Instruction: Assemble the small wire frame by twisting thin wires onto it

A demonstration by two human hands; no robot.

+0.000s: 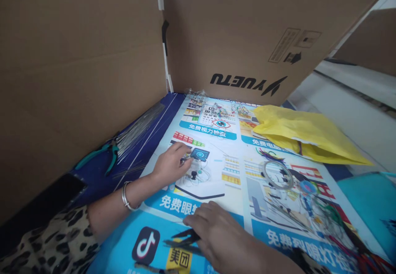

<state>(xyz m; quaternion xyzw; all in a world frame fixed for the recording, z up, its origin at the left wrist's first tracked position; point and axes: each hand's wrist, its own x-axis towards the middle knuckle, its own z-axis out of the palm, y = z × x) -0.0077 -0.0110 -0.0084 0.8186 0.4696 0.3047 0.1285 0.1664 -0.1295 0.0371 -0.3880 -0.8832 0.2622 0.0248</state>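
My left hand (175, 162) reaches over the printed poster, a gap showing between its thumb and curled fingers. Close to its fingertips lies a loose tangle of thin, clear-looking wire (202, 176) with a small black piece (194, 175) in it. Nearer to me, my right hand (219, 235) is closed around a dark tool with slim prongs (185, 241). These prongs point left from under the fingers; the rest is hidden by the hand, so I cannot tell its exact kind. A short brownish strip (154, 269) lies at the bottom edge.
Teal-handled pliers (111, 154) and a bundle of straight wires (140, 127) lie at left. On the right are a yellow bag (306, 132), a wire coil (278, 175), coloured wires (331, 216) and a teal pouch (368, 195). Cardboard walls (222, 31) stand behind.
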